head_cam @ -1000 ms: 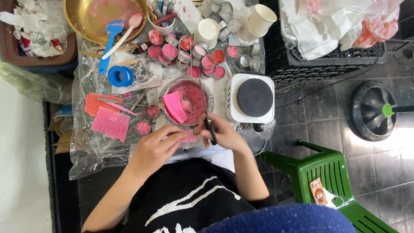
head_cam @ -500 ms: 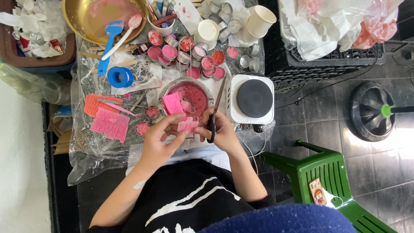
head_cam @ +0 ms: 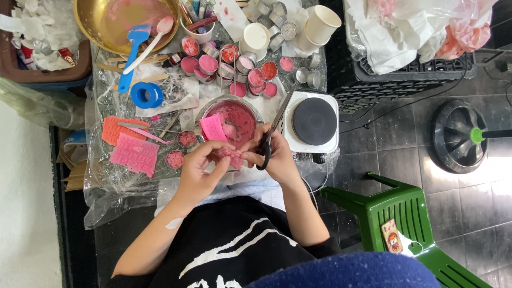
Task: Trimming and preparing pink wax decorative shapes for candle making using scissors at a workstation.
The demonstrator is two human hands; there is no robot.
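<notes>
Left hand [head_cam: 200, 168] pinches pink wax piece [head_cam: 230, 156], held over counter [head_cam: 101, 181] at bowl's 6 o'clock edge. Right hand [head_cam: 277, 157] is closed on scissors [head_cam: 269, 138], blades pointing to 1 o'clock toward hotplate [head_cam: 313, 121]. Bowl [head_cam: 234, 118] holds pink wax (a slab leans at its 9 o'clock). Risk, judged: fingertips sit close to blades, so a slip nicks them; scraps may miss bowl.

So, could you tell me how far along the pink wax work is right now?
Done: many small tins already hold pink wax. In hand: the left hand pinches a pink wax piece; the right hand holds scissors beside it. Left: empty tins and wax in the metal bowl.
</notes>
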